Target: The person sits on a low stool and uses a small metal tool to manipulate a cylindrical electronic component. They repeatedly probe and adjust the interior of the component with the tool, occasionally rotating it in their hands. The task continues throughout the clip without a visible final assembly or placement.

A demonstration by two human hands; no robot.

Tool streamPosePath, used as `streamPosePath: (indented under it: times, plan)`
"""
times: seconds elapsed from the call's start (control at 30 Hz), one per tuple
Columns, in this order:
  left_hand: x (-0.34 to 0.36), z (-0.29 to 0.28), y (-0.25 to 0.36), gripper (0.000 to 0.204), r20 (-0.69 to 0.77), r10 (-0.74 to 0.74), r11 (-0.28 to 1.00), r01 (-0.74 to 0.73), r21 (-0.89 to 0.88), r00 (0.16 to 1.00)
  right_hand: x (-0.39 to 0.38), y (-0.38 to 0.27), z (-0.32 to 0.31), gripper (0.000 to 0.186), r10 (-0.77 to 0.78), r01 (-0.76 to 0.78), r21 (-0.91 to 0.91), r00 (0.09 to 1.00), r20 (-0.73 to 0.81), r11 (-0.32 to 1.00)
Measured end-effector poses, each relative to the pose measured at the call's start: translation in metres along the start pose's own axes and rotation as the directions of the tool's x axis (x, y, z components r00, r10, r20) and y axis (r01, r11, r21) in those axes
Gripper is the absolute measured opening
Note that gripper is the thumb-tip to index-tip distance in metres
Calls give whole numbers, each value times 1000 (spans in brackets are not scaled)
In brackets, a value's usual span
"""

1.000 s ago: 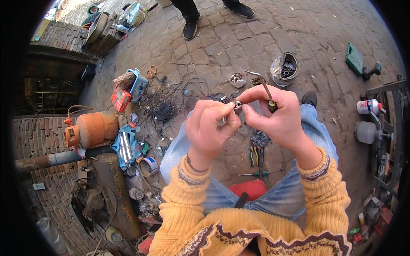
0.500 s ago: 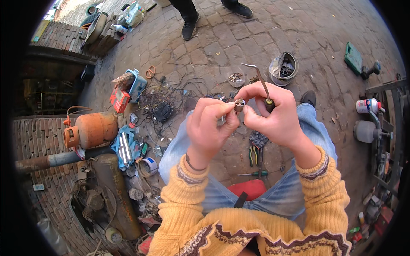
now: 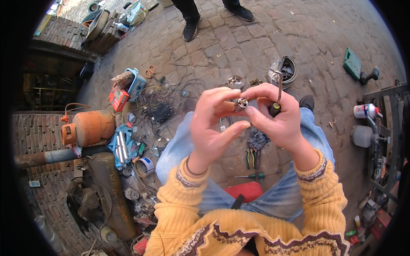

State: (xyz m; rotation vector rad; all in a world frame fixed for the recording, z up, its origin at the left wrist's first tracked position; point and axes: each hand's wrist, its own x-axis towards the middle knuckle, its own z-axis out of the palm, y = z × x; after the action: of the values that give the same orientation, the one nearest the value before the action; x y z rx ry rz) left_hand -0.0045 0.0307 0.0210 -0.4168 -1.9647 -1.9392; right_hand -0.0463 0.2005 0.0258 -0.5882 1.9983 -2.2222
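"Can you read any writing out there?"

"There's print on the white can [image 3: 364, 111] at three o'clock from the hands and on the tin [image 3: 144, 167] at eight, all too small to make out. The red box [image 3: 118, 98] at nine has pale marks I can't read either."

"And the piece being handled?"

"The small metal part [image 3: 240, 105] sits at the centre, between the two hands, above the gap between the knees. It's a short, dull grey cylinder, tilted, with pale and brownish bits at one end."

"Who has it?"

"The right hand [image 3: 275, 116] pinches it between thumb and forefinger, with the hooked tool [image 3: 280, 87] tucked upright in the same hand, its bent tip at the top. The left hand [image 3: 209, 119] curves round from nine o'clock, thumb spread well away from the forefinger; whether its other fingertips touch the part, I can't tell."

"Room around them?"

"The jeans [image 3: 181, 138] bound things at eight and four o'clock. Pliers [image 3: 250, 158] and a green-handled screwdriver [image 3: 257, 176] lie at six, tangled wires [image 3: 161, 112] at nine, a bucket [image 3: 291, 81] near at two. Past that, brick paving [image 3: 307, 30] spreads wide toward one, and someone's shoes [image 3: 191, 32] stand at eleven and twelve."
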Motion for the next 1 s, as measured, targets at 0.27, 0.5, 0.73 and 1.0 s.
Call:
streamPosePath:
  times: [0.27, 0.5, 0.73, 1.0]
  plan:
    - [3, -12, 7, 37, 48, 18, 946, -32, 321, 999, 0, -4, 7, 14, -65, 59, -91, 996, -62, 994]
    - [-3, -13, 9, 36, 25, 1, 949, -9, 316, 1000, 1, 2, 6, 13, -157, 158, -153, 987, 22, 975]
    - [-5, -18, 6, 32, -2, -242, 936, 233, -265, 970, -7, 0, 8, 17, -82, 84, -76, 996, 40, 994]
    - [-6, -27, 5, 30, -35, -255, 828, 199, -525, 966, -14, 4, 2, 13, -163, 213, -228, 962, 220, 950]
